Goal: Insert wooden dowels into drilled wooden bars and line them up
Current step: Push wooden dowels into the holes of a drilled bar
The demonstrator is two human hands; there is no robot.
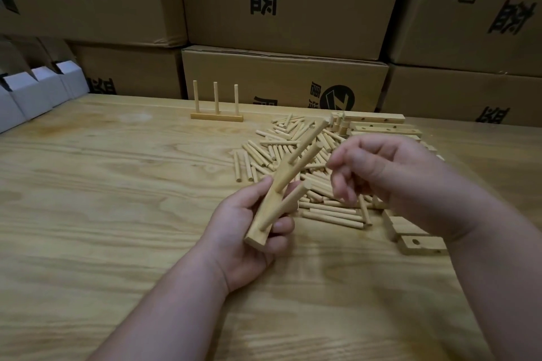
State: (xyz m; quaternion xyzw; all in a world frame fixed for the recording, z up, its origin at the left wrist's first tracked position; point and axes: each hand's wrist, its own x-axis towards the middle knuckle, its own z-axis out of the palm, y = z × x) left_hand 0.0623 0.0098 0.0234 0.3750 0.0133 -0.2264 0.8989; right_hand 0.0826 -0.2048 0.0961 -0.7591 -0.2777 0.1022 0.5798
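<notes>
Tilting up from lower centre toward the middle of the frame, a pale wooden bar [265, 221] carries three dowels [296, 171] jutting from its drilled face, gripped near its lower end by the left hand [249, 228], thumb on one side and fingers curled behind. The right hand [390, 173], loosely curled and apparently holding nothing, hovers just right of the bar's upper dowels. Behind lie a heap of loose dowels [281, 149] and drilled bars [378, 123] at centre right of the table [117, 184]; a finished bar with three upright dowels [217, 114] stands upper centre. Cardboard boxes [281, 76] with black Chinese characters, including "公司", fill the top.
</notes>
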